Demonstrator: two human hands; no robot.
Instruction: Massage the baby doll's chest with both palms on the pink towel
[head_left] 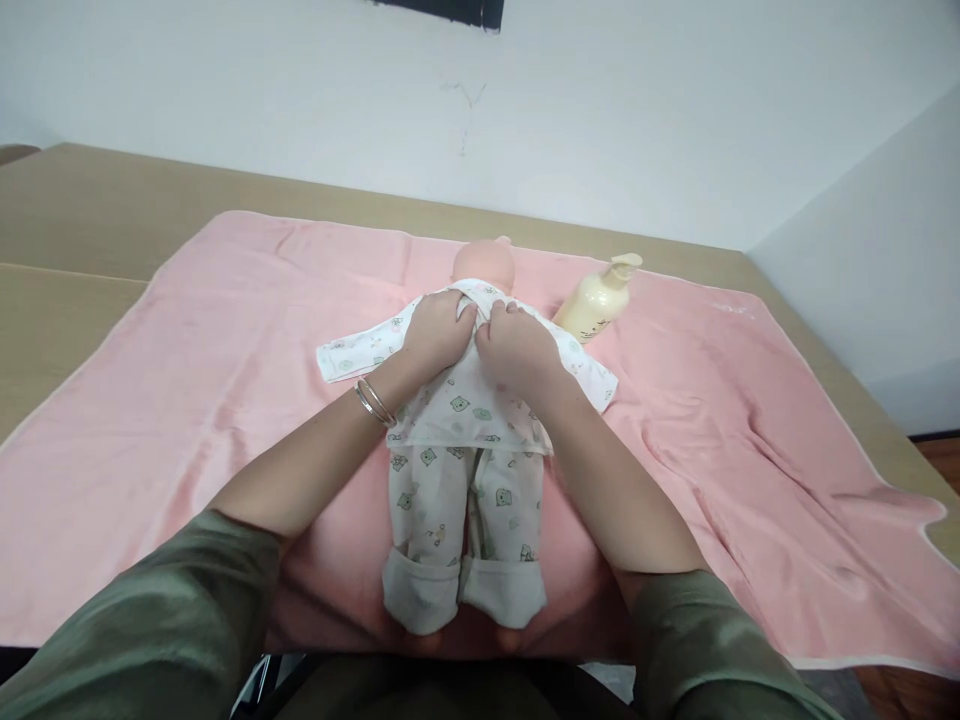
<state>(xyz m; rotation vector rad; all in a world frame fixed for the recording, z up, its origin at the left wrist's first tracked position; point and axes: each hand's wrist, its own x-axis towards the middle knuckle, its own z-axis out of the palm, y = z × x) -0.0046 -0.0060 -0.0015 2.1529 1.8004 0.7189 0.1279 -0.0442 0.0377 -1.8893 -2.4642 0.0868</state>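
Note:
A baby doll [484, 263] lies on a pink blanket, its head away from me and its feet towards me. It wears a white printed long-sleeved top [469, 415] and matching trousers [506, 505] with turned-up cuffs. On the upper chest, just below the neck, my left hand [441, 325] has its fingers closed on the front of the top. Close beside it, my right hand [517, 345] is also closed on the top's front. The fingertips and the gripped cloth are partly hidden. Both sleeves of the top spread outward.
A cream pump bottle [598, 300] leans or lies tilted right of the doll's head. The wrinkled pink blanket [247, 330] covers much of the wooden table [150, 180]. A white wall [300, 100] rises behind the table's far edge.

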